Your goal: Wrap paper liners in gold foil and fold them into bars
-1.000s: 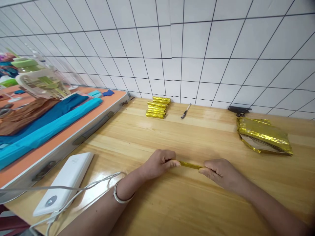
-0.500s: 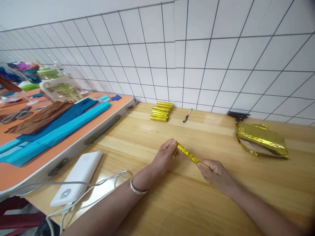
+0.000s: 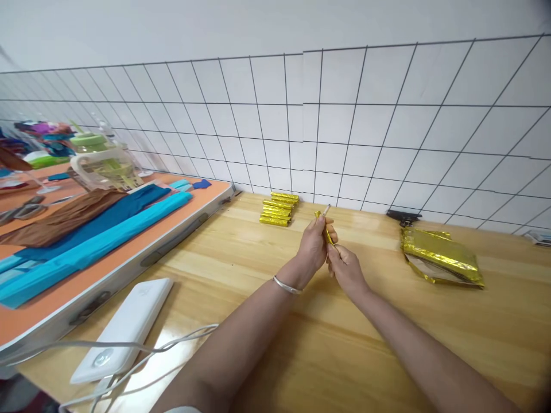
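Between my two hands is a narrow rolled strip of gold foil (image 3: 328,236), mostly covered by fingers, with one end poking out above. My left hand (image 3: 313,244) is closed around its upper part. The thumb and fingers of my right hand (image 3: 345,268) pinch its lower end, close against the left hand. Just beyond the left fingers shows one end of a pen (image 3: 327,209) lying on the table; the hand hides the rest. Behind and to the left, several gold foil rolls (image 3: 278,209) lie in a stack near the wall.
At the right lies a flat gold foil packet (image 3: 443,255) with a black clip (image 3: 403,217) behind it. A white power bank (image 3: 124,330) with cables sits front left. An orange table (image 3: 206,198) carries folded cloth (image 3: 99,246) and a jug (image 3: 103,163). A gridded wall stands behind.
Both hands have moved up and closer together, toward the pen. The gold strip, stretched between them before, now stands steeper and is mostly covered. The view has tilted up slightly.
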The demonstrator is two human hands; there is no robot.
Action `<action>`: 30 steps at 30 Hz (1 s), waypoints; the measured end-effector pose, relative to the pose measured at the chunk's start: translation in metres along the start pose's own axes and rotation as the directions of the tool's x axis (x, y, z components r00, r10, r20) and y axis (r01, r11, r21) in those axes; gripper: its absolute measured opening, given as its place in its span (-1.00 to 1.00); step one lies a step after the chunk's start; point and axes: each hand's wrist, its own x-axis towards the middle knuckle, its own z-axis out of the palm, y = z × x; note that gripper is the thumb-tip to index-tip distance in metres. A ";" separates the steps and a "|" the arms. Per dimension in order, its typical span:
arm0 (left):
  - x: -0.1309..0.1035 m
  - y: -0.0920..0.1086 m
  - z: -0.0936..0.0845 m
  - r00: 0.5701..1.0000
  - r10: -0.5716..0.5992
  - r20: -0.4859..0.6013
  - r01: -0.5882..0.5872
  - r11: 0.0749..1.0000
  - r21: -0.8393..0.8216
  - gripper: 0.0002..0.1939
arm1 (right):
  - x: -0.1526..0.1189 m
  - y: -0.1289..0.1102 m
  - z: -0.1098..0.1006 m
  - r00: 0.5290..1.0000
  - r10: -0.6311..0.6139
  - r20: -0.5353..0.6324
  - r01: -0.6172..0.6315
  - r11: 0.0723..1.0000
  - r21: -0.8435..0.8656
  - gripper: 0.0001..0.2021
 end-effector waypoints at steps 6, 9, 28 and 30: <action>0.037 0.004 -0.020 0.989 0.040 -0.145 -0.055 0.993 -0.104 -0.78 | 0.024 0.019 0.015 1.000 -0.005 0.013 0.006 0.997 -0.073 -0.59; 0.045 0.001 -0.028 0.978 0.029 -0.208 -0.049 0.994 -0.093 -0.79 | 0.028 0.027 0.019 0.999 -0.003 0.035 0.007 0.994 -0.107 -0.59; 0.047 0.022 -0.059 0.998 -0.016 0.069 -0.013 0.916 0.402 -0.69 | 0.028 0.034 -0.006 0.995 -0.083 0.050 0.095 0.921 -0.379 -0.58; 0.048 0.032 -0.071 0.991 -0.012 0.132 -0.061 0.843 0.535 -0.70 | 0.037 0.040 -0.022 0.993 -0.105 0.051 0.116 0.886 -0.449 -0.57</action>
